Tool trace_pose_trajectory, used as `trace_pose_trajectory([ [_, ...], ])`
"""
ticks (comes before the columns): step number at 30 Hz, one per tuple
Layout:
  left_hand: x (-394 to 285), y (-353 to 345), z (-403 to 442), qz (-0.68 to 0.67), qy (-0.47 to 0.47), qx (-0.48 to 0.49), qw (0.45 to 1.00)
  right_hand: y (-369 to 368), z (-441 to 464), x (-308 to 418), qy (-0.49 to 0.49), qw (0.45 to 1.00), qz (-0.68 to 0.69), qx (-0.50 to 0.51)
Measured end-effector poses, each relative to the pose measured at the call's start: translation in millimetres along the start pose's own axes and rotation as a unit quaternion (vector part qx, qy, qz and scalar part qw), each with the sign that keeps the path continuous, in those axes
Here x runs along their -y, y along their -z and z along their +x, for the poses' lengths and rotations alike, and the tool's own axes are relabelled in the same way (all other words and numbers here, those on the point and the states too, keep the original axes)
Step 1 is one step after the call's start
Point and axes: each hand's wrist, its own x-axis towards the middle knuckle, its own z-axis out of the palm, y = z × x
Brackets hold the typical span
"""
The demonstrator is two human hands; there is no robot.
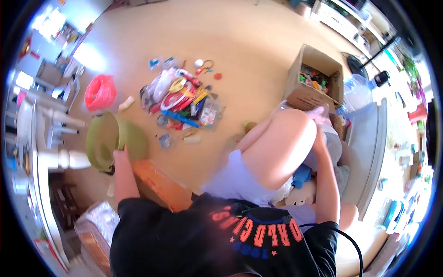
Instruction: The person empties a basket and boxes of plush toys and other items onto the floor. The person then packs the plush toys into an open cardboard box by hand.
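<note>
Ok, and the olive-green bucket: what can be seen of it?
The olive-green, round bucket looks like plastic, with a smooth curved wall and a wide open mouth. It is tilted, its mouth facing the picture's left. The person's left hand grips its near rim. The crumpled pink-red plastic bag lies just beyond it. Whether its base touches the floor cannot be told.
</note>
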Motion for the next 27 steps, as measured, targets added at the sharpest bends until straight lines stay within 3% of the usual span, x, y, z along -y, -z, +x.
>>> trace_pose_trajectory([
  [1, 4, -20, 9, 0.023, -0.014, -0.02, 0.999, -13, -17, -40, -0.039, 0.993, -0.103, 0.04],
  [2, -8, 5, 4, -0.003, 0.0, 0.063, 0.998, -22, -37, -45, -0.025, 0.998, 0.006, 0.065],
  [3, -21, 11, 1, 0.01, 0.02, 0.078, 0.997, -25, -53, -42, -0.159, 0.982, 0.025, 0.101],
  [5, -48, 21, -4, -0.005, 0.075, 0.082, 0.994, -73, -89, -147, -0.054, 0.989, -0.135, 0.035],
  [7, -75, 31, -6, -0.127, 0.171, 0.06, 0.975, -106, -112, -131, -0.029, 0.93, -0.365, 0.038],
  [8, -97, 36, -9, -0.25, 0.23, 0.043, 0.939, -116, -117, -123, -0.031, 0.922, -0.386, 0.021],
  [10, -152, 48, -16, -0.506, 0.301, 0.025, 0.808, -122, -116, -108, -0.066, 0.926, -0.37, 0.033],
  [13, -271, 95, -46, -0.707, 0.277, 0.108, 0.642, -111, -111, -92, -0.031, 0.914, -0.4, 0.05],
  [15, -365, 144, -79, -0.757, 0.177, 0.206, 0.594, -92, -101, -57, -0.092, 0.911, -0.374, 0.147],
  [16, -413, 178, -106, -0.762, 0.08, 0.256, 0.589, -102, -93, -92, -0.09, 0.908, -0.328, 0.243],
  [17, -456, 193, -114, -0.764, -0.017, 0.332, 0.553, -45, -66, -20, -0.085, 0.908, -0.245, 0.329],
  [18, -511, 249, -167, -0.763, -0.035, 0.27, 0.586, -23, -41, 1, -0.072, 0.917, -0.181, 0.348],
  [19, -552, 263, -182, -0.747, -0.129, 0.297, 0.581, 11, -28, 30, -0.082, 0.942, -0.155, 0.286],
  [20, -595, 289, -210, -0.707, -0.222, 0.309, 0.597, 2, -15, -21, 0.05, 0.952, -0.271, 0.136],
  [21, -636, 299, -234, -0.67, -0.302, 0.285, 0.616, 29, -1, -2, -0.051, 0.955, -0.285, 0.058],
  [22, -673, 301, -261, -0.626, -0.377, 0.249, 0.636, 54, 10, 21, -0.118, 0.971, -0.196, -0.076],
  [24, -728, 284, -299, -0.53, -0.536, 0.224, 0.617, 50, 20, -39, -0.031, 0.915, -0.27, -0.299],
  [25, -741, 273, -314, -0.425, -0.627, 0.11, 0.643, 38, 17, -74, -0.013, 0.88, -0.269, -0.392],
  [26, -752, 264, -327, -0.306, -0.699, -0.007, 0.646, 11, -8, -114, -0.142, 0.89, -0.367, -0.23],
  [27, -752, 261, -343, -0.3, -0.704, 0.041, 0.643, -18, -21, -158, -0.058, 0.85, -0.443, -0.278],
])
